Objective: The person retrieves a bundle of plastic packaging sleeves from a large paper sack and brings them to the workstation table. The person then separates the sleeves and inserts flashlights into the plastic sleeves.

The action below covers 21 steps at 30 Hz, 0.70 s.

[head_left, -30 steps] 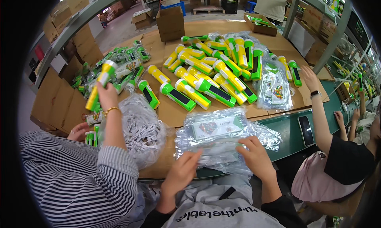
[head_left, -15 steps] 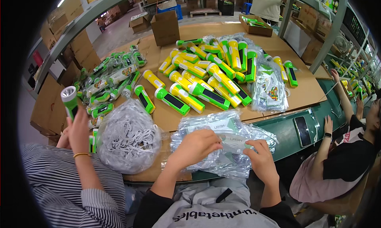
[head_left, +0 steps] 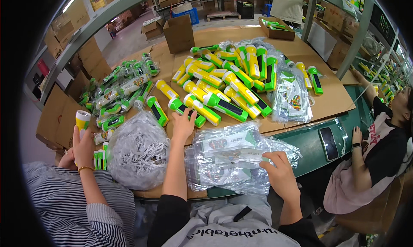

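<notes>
My left hand [head_left: 183, 125] reaches over the near edge of the flashlight pile. Its fingers are apart and touch a green flashlight [head_left: 175, 104] with a dark panel, which lies on the cardboard. My right hand [head_left: 280, 171] pinches the edge of a clear printed plastic bag [head_left: 241, 156], slightly raised over a stack of similar bags [head_left: 206, 171]. Beyond my hands lie several yellow and green flashlights [head_left: 241, 85] in a loose heap. To the left of my left forearm sits a big clear sack of white cords [head_left: 140, 154].
Bagged flashlights [head_left: 124, 85] are piled at the left. More flat bags [head_left: 292, 96] lie right of the heap, near a phone [head_left: 328, 143]. A co-worker's hand [head_left: 84, 146] at left holds a yellow flashlight [head_left: 82, 119]. Another person [head_left: 365, 161] sits at right. An open carton [head_left: 178, 34] stands behind.
My left hand has left the plastic bag and moved left and away onto the green flashlight. My right hand keeps the bag. The left co-worker now holds a yellow flashlight instead of a green one.
</notes>
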{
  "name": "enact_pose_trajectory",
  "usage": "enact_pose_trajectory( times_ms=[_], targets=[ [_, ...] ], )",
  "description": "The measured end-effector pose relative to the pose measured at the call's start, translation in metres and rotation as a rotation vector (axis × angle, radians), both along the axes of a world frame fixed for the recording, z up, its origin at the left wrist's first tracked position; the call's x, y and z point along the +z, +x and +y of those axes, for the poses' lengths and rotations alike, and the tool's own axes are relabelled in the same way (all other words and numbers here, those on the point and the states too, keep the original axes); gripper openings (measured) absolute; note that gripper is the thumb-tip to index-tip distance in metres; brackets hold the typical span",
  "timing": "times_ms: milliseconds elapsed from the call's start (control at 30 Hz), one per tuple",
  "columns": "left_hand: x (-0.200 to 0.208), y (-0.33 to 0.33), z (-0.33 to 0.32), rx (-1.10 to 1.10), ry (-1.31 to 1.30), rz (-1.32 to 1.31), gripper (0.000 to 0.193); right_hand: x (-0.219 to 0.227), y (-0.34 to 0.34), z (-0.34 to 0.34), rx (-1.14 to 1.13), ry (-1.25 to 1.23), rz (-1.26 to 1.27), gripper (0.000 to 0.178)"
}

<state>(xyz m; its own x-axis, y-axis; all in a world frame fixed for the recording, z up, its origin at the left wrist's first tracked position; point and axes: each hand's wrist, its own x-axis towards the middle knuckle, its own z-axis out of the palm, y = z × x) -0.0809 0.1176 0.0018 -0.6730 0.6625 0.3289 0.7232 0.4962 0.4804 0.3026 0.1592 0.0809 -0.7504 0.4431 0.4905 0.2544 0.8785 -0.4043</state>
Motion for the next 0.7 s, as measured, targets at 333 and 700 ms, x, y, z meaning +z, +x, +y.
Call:
enact_pose_trajectory(
  times_ms=[333,700],
  targets=[
    [-0.023,-0.034,-0.022,-0.057,0.450,-0.418,0.069,0.001,0.007,-0.001,-0.017,0.009,-0.027,0.028],
    [0.091,0.145,-0.047,-0.671,0.596,-1.105,0.059,0.003,-0.022,-0.004,0.096,-0.004,-0.030,0.031]
  ],
)
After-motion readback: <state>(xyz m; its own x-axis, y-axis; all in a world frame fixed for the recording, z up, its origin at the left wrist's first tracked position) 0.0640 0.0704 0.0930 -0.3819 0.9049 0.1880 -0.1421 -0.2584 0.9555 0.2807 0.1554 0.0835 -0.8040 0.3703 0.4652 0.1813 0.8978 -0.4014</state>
